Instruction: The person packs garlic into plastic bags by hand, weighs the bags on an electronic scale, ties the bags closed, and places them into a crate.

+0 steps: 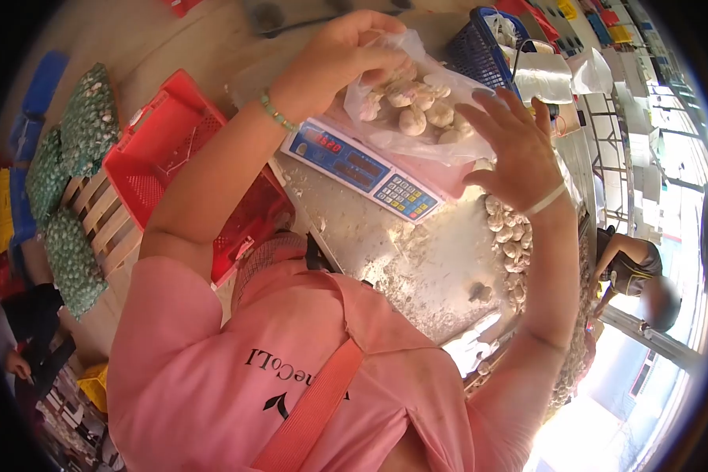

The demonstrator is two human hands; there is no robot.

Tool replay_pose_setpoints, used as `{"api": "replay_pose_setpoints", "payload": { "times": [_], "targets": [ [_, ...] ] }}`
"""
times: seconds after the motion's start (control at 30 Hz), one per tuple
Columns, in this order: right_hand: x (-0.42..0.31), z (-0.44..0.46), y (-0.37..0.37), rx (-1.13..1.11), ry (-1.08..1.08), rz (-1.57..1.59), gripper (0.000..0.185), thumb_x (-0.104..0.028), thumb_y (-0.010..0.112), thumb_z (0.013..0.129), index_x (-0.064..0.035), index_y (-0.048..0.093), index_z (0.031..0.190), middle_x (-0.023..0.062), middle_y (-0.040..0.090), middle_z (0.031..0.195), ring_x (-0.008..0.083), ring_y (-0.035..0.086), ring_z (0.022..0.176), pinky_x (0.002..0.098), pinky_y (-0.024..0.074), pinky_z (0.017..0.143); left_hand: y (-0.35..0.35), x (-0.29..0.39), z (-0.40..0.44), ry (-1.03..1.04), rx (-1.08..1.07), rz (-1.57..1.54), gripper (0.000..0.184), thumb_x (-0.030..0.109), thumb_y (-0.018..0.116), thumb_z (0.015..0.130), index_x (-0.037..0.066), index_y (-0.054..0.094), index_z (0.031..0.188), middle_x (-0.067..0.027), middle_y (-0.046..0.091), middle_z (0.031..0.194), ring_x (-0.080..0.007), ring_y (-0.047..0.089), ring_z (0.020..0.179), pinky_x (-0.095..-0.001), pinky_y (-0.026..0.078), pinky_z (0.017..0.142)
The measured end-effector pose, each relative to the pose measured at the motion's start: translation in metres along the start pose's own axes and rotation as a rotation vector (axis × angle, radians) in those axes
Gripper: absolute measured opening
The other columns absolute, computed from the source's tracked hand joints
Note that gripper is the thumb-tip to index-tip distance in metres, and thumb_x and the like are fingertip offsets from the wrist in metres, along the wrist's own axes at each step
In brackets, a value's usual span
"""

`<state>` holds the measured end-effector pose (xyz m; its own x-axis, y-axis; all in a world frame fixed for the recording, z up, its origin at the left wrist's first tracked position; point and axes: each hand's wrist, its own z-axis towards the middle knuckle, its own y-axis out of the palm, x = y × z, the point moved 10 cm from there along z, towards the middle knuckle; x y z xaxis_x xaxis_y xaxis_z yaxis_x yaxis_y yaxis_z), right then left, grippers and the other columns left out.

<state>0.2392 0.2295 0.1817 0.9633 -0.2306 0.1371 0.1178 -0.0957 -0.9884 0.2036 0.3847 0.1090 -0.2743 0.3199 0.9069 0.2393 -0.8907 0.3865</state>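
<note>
A clear plastic bag (456,145) of garlic bulbs (413,119) rests on the pan of a blue and white digital scale (359,169), whose display is lit with red digits. My left hand (352,57), with a beaded bracelet at the wrist, has its fingers curled on the bag's upper left edge. On the bag's right side is my right hand (519,145), fingers spread and palm down; whether its fingertips touch the plastic I cannot tell. The pinkish scale pan (448,175) is partly covered by the bag.
Loose garlic bulbs (510,236) line the table's right side. Red crates (153,149) stand at the left, near green net sacks (90,118) of garlic on a wooden pallet (110,228). A blue basket (480,51) sits beyond the scale. Another person (637,271) bends at the far right.
</note>
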Motion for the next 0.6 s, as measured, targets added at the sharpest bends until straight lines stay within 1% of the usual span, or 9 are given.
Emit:
{"api": "replay_pose_setpoints", "payload": {
  "times": [0.07, 0.1, 0.23, 0.27, 0.33, 0.43, 0.47, 0.5, 0.6],
  "targets": [
    [0.010, -0.003, 0.027, -0.064, -0.037, -0.188, 0.066, -0.015, 0.075, 0.058, -0.0188, 0.051, 0.119, 0.0067, 0.055, 0.111, 0.0272, 0.040, 0.119, 0.0524, 0.0189, 0.103, -0.002, -0.001, -0.003, -0.015, 0.072, 0.024, 0.037, 0.009, 0.064, 0.075, -0.005, 0.050, 0.105, -0.0097, 0.061, 0.082, -0.0104, 0.051, 0.062, -0.0214, 0.042, 0.058],
    [0.023, -0.009, 0.043, -0.083, -0.043, -0.259, 0.045, -0.012, 0.069, 0.064, -0.0155, 0.057, 0.107, 0.0058, 0.058, 0.097, 0.0260, 0.047, 0.109, 0.0522, 0.0197, 0.103, -0.001, 0.000, -0.005, -0.006, 0.072, 0.031, 0.037, 0.009, 0.064, 0.075, -0.005, 0.050, 0.105, -0.0097, 0.061, 0.082, -0.0104, 0.051, 0.062, -0.0214, 0.042, 0.058],
    [0.080, -0.067, 0.065, -0.126, 0.100, -0.285, 0.010, -0.009, 0.061, 0.067, -0.0101, 0.058, 0.077, 0.0068, 0.059, 0.077, 0.0245, 0.055, 0.088, 0.0455, 0.0307, 0.097, 0.001, -0.011, 0.005, -0.071, 0.028, -0.385, 0.027, 0.004, 0.059, 0.078, -0.003, 0.051, 0.103, -0.0134, 0.061, 0.082, -0.0155, 0.056, 0.065, -0.0254, 0.046, 0.063],
    [0.083, -0.086, 0.051, -0.051, 0.083, -0.246, 0.009, -0.009, 0.061, 0.067, -0.0096, 0.058, 0.075, 0.0077, 0.059, 0.074, 0.0256, 0.056, 0.084, 0.0432, 0.0346, 0.092, 0.011, 0.007, 0.009, -0.041, -0.074, -0.350, 0.022, 0.001, 0.053, 0.080, -0.002, 0.051, 0.102, -0.0165, 0.061, 0.091, -0.0201, 0.060, 0.079, -0.0283, 0.048, 0.070],
    [0.073, -0.123, 0.011, 0.118, 0.075, -0.148, 0.008, -0.006, 0.060, 0.065, -0.0084, 0.056, 0.071, 0.0092, 0.056, 0.069, 0.0274, 0.056, 0.077, 0.0402, 0.0408, 0.081, 0.070, 0.068, -0.015, 0.058, -0.538, -0.643, 0.022, 0.001, 0.051, 0.084, 0.003, 0.049, 0.106, -0.0104, 0.057, 0.096, -0.0153, 0.059, 0.094, -0.0190, 0.047, 0.058],
    [0.057, -0.195, -0.081, 0.582, 0.236, 0.031, 0.012, 0.001, 0.062, 0.064, -0.0055, 0.055, 0.073, 0.0083, 0.053, 0.063, 0.0212, 0.054, 0.057, 0.0299, 0.0442, 0.056, 0.109, 0.108, -0.032, 0.106, -0.182, -0.406, 0.020, 0.003, 0.051, 0.084, 0.002, 0.052, 0.104, -0.0121, 0.060, 0.094, -0.0157, 0.060, 0.086, -0.0214, 0.049, 0.062],
    [0.064, -0.228, -0.092, 0.675, 0.416, 0.088, 0.012, 0.001, 0.063, 0.066, -0.0049, 0.057, 0.075, 0.0072, 0.052, 0.062, 0.0182, 0.052, 0.053, 0.0258, 0.0428, 0.051, 0.140, 0.123, -0.044, 0.148, -0.421, -0.430, 0.025, 0.002, 0.054, 0.083, 0.001, 0.048, 0.108, -0.0125, 0.060, 0.099, -0.0155, 0.059, 0.089, -0.0225, 0.049, 0.069],
    [0.064, -0.261, -0.101, 0.843, 0.463, 0.101, 0.010, -0.002, 0.065, 0.072, -0.0037, 0.060, 0.081, 0.0048, 0.054, 0.062, 0.0102, 0.050, 0.050, 0.0207, 0.0392, 0.048, 0.146, 0.114, -0.042, 0.109, -0.369, -0.413, 0.028, 0.000, 0.051, 0.082, 0.001, 0.049, 0.110, -0.0150, 0.056, 0.109, -0.0173, 0.058, 0.096, -0.0212, 0.049, 0.065],
    [0.078, -0.354, -0.073, 1.229, 0.614, 0.535, 0.013, -0.004, 0.065, 0.078, -0.0003, 0.063, 0.089, 0.0025, 0.060, 0.073, 0.0063, 0.053, 0.065, 0.0177, 0.0426, 0.061, 0.180, 0.067, -0.053, -0.006, -0.328, -0.455, 0.014, -0.006, 0.044, 0.081, 0.002, 0.049, 0.091, -0.0196, 0.048, 0.123, -0.0289, 0.051, 0.112, -0.0258, 0.053, 0.072]
  ]
}}
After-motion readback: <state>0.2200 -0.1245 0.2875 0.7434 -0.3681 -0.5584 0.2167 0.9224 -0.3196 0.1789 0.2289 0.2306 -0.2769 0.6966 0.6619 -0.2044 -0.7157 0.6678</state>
